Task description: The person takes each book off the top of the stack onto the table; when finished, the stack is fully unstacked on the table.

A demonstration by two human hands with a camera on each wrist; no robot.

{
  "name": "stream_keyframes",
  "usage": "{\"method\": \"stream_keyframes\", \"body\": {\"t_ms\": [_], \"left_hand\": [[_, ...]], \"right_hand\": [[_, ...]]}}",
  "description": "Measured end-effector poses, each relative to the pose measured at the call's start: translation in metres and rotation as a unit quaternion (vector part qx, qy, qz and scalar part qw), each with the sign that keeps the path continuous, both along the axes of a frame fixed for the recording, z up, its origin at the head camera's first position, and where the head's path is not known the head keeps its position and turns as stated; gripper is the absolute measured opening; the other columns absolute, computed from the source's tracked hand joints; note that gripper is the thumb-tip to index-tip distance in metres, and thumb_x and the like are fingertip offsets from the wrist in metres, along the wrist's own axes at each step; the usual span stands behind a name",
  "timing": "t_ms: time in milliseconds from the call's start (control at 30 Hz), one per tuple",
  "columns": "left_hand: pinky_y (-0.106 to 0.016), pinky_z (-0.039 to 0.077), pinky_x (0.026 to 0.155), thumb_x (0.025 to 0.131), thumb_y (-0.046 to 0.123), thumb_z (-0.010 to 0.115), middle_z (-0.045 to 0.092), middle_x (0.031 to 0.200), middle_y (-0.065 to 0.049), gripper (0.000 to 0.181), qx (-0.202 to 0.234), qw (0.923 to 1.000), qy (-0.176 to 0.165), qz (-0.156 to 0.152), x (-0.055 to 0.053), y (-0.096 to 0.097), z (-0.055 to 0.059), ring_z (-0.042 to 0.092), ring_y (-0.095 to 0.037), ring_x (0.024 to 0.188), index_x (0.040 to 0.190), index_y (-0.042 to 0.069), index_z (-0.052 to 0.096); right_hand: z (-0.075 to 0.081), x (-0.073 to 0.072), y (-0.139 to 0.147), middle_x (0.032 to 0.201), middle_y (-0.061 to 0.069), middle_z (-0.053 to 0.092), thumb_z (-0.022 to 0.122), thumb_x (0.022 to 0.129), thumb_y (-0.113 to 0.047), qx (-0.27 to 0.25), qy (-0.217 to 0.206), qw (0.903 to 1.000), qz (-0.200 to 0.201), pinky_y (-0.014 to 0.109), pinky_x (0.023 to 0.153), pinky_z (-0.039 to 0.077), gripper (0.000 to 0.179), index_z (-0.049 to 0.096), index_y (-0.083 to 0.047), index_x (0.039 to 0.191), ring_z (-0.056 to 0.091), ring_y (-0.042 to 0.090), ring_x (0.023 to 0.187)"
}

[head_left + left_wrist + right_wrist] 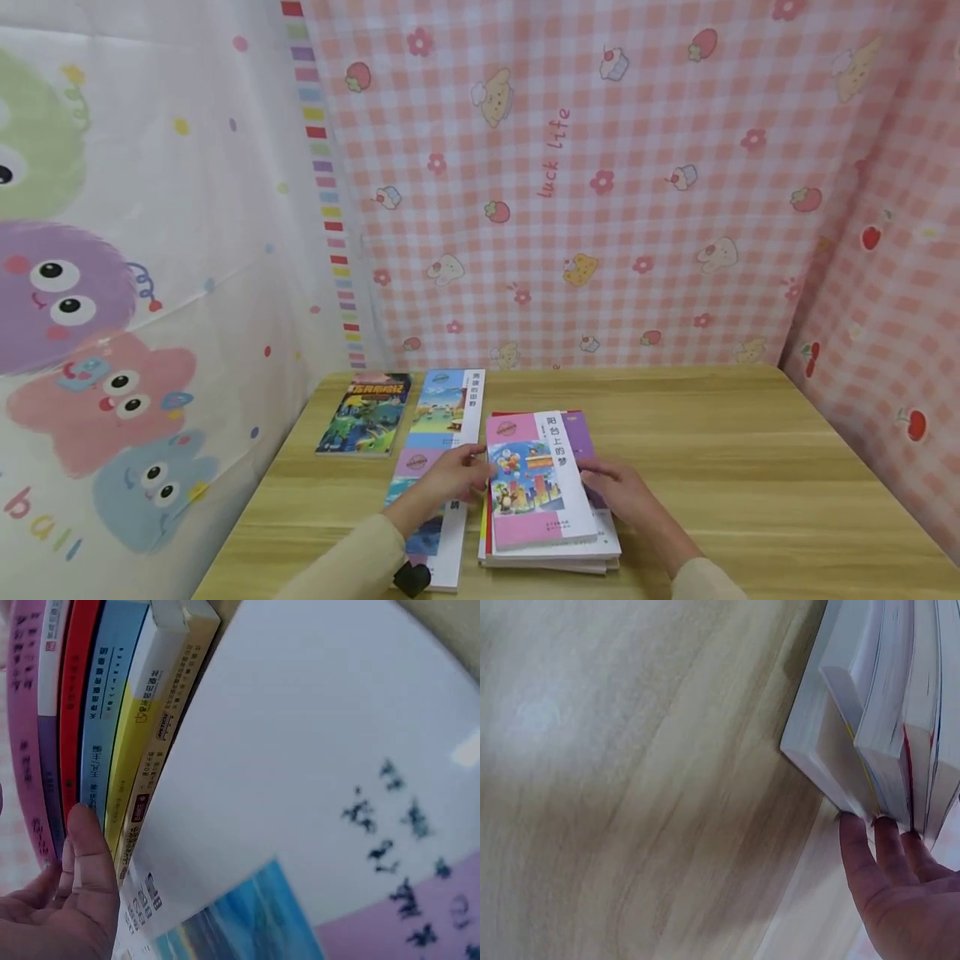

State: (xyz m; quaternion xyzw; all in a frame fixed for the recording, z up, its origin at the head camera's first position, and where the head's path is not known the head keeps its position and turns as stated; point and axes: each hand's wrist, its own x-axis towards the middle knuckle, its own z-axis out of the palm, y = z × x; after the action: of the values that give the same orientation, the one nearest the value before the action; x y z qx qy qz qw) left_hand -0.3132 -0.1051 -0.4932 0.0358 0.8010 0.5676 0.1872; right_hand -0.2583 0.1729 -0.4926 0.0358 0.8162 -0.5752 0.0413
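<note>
A loose stack of several books lies in front of me, topped by a pink-and-white book (525, 529) with a picture of balloons and buildings, set askew. Under it a purple cover (577, 433) sticks out at the right. My left hand (450, 477) is at the stack's left side; in the left wrist view its extended fingertips touch the spines, among them a red spine (75, 697) and a light blue spine (112, 675). From the right side, my right hand (622, 498) reaches the stack, its outstretched fingertips against the books' page edges (885, 690).
Left of the stack, a blue-and-white book (442, 408) and a purple-and-white book (448, 542) lie in a column, the latter partly under my left arm. A dark green comic-style book (363, 417) lies at the back left. Patterned curtains (600, 208) enclose the wooden table (750, 467).
</note>
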Motion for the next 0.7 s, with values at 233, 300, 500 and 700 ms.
{"method": "stream_keyframes", "body": {"t_ms": [233,300,500,700], "left_hand": [[-0.035,0.055,0.064,0.086,0.024,0.079,0.059,0.103,-0.01,0.074,0.008,0.9999,-0.002,0.013,-0.001,0.005,-0.005,0.063,-0.02,0.081,0.146,-0.002,0.044],[-0.035,0.054,0.063,0.087,0.019,0.078,0.058,0.102,-0.01,0.071,0.019,0.9997,-0.004,0.013,-0.001,0.006,-0.006,0.062,-0.02,0.08,0.145,-0.003,0.044],[-0.035,0.055,0.064,0.086,0.011,0.078,0.056,0.103,-0.011,0.067,0.042,0.9988,-0.009,0.024,-0.003,0.005,-0.005,0.063,-0.021,0.081,0.142,-0.004,0.046],[-0.037,0.057,0.066,0.088,0.013,0.075,0.058,0.109,-0.016,0.071,0.085,0.996,-0.007,0.026,-0.006,-0.01,-0.003,0.065,-0.024,0.083,0.147,0.001,0.038]], "right_hand": [[-0.001,0.002,-0.002,0.134,0.03,0.054,0.059,0.095,-0.004,0.012,0.017,0.9998,-0.005,0.052,0.098,0.046,0.039,0.059,0.002,0.133,0.056,0.044,0.118],[-0.002,0.001,-0.001,0.141,0.032,0.046,0.061,0.094,-0.003,0.025,0.018,0.9995,-0.002,0.055,0.1,0.044,0.047,0.053,0.002,0.139,0.051,0.049,0.123],[-0.006,-0.002,0.003,0.147,0.032,0.039,0.064,0.092,0.0,0.048,0.002,0.9988,0.006,0.055,0.099,0.045,0.06,0.042,0.001,0.148,0.051,0.049,0.123],[-0.007,-0.002,0.002,0.147,0.031,0.039,0.064,0.092,-0.001,0.045,-0.007,0.9989,0.008,0.051,0.096,0.048,0.062,0.04,0.0,0.149,0.05,0.048,0.123]]}}
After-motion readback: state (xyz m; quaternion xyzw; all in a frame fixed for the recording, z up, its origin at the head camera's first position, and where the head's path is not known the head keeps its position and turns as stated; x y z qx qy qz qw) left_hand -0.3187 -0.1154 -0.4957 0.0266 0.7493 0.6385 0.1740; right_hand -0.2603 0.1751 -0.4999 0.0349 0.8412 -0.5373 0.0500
